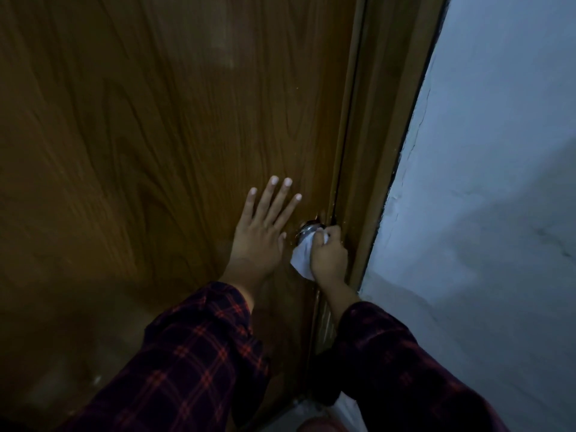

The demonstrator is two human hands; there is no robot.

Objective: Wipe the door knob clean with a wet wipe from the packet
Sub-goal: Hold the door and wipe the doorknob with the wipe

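A round metal door knob (307, 231) sits at the right edge of a brown wooden door (156, 135). My right hand (328, 255) grips a white wet wipe (302, 258) and presses it against the knob, covering most of it. The wipe's loose end hangs below my fist. My left hand (261, 232) lies flat on the door just left of the knob, fingers spread and holding nothing. The wipe packet is not in view.
The brown door frame (383, 135) runs along the door's right side. Beyond it stands a pale bluish wall (498, 182). Both arms wear dark red plaid sleeves. The light is dim.
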